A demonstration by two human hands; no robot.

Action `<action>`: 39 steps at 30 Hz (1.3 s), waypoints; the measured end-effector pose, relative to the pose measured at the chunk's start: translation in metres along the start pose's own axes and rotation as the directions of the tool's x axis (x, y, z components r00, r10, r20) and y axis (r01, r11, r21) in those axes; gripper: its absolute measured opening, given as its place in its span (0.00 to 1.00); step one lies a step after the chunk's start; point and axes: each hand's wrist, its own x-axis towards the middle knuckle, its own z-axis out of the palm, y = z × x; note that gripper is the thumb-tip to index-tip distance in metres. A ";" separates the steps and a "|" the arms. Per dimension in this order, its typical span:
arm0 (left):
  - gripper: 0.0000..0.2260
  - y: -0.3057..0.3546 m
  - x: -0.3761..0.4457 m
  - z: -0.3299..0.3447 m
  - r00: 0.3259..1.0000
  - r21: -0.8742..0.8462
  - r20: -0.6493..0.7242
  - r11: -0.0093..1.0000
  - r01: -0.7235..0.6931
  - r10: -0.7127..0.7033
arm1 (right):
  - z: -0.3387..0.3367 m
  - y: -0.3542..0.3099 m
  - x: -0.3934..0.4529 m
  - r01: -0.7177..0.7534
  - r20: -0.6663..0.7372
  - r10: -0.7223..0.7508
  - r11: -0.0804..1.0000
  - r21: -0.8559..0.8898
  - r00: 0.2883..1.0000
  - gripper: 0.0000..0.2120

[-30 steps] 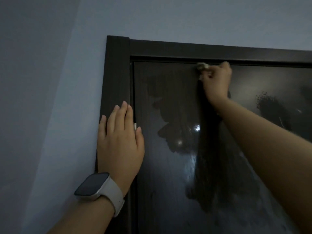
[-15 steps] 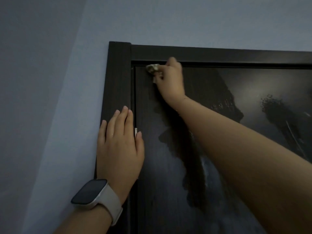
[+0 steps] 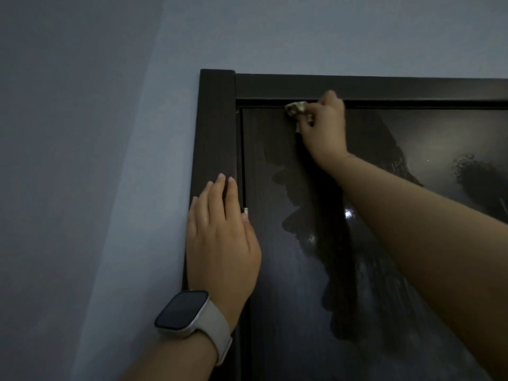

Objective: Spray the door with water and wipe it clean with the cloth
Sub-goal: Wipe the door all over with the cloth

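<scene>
Where frame [image 3: 217, 127] meets door [image 3: 275, 270]: flat left hand [image 3: 220, 243] (watch [image 3: 192, 316]), right hand [image 3: 325, 127] clutching cloth [image 3: 295, 109].

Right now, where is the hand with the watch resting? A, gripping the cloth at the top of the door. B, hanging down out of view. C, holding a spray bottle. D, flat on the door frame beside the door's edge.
D: the left hand, with the watch on its wrist, lies with straight fingers on the door frame, while the right hand grips the cloth.
</scene>
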 end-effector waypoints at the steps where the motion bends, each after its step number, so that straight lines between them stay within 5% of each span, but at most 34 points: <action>1: 0.23 0.000 0.000 0.000 1.000 0.008 0.002 1.000 0.005 -0.005 | 0.006 -0.011 -0.003 0.056 0.019 -0.057 0.998 0.019 0.998 0.08; 11: 0.25 0.000 0.000 0.000 1.000 0.038 -0.017 0.999 0.014 -0.013 | 0.025 -0.064 -0.008 0.268 0.128 -0.289 0.950 0.158 0.949 0.10; 21: 0.25 0.001 0.000 -0.006 0.999 0.005 0.032 1.000 -0.015 0.015 | -0.036 -0.048 -0.131 0.379 0.240 -0.446 0.883 0.277 0.863 0.11; 29: 0.27 0.003 0.002 -0.009 0.998 -0.004 0.067 1.000 -0.002 0.003 | -0.054 -0.039 -0.163 0.384 0.269 -0.474 0.864 0.325 0.839 0.11; 35: 0.26 0.000 0.002 -0.008 0.999 -0.020 0.043 1.000 -0.015 0.016 | -0.028 -0.045 -0.103 0.277 0.219 -0.315 0.942 0.188 0.923 0.07; 39: 0.26 -0.001 0.002 -0.007 0.999 -0.025 0.032 1.000 -0.017 0.018 | -0.043 -0.050 -0.142 0.303 0.225 -0.349 0.928 0.215 0.910 0.08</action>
